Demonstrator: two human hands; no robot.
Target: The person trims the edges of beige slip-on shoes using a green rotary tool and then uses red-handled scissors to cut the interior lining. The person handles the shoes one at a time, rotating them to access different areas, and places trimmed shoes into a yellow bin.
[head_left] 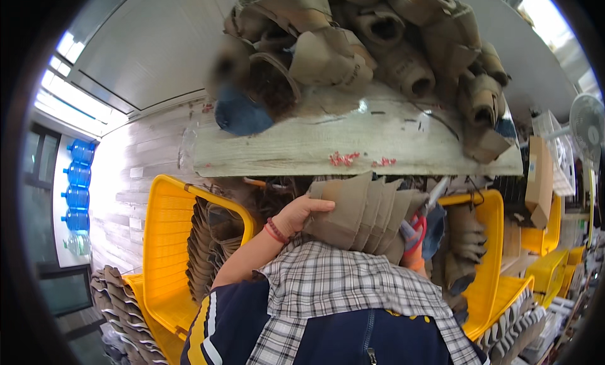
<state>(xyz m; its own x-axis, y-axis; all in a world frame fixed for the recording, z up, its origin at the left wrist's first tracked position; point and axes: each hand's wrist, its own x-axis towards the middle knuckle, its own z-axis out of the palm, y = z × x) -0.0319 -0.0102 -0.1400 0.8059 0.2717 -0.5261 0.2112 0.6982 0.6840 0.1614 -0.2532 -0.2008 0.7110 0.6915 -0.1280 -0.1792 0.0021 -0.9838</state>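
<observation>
My left hand [296,215] grips the fanned stack of brown pieces [365,217], fingers clamped over its left end; stack runs rightward. Right-hand state: cannot tell.

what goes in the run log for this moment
left hand: grips fanned brown pieces | right hand: mostly hidden behind them | left: yellow crate

You are in a workshop. Brown cut pieces [378,43] lie heaped on a worn wooden table [353,147], and yellow plastic crates [165,239] hold more stacks beside you.
</observation>
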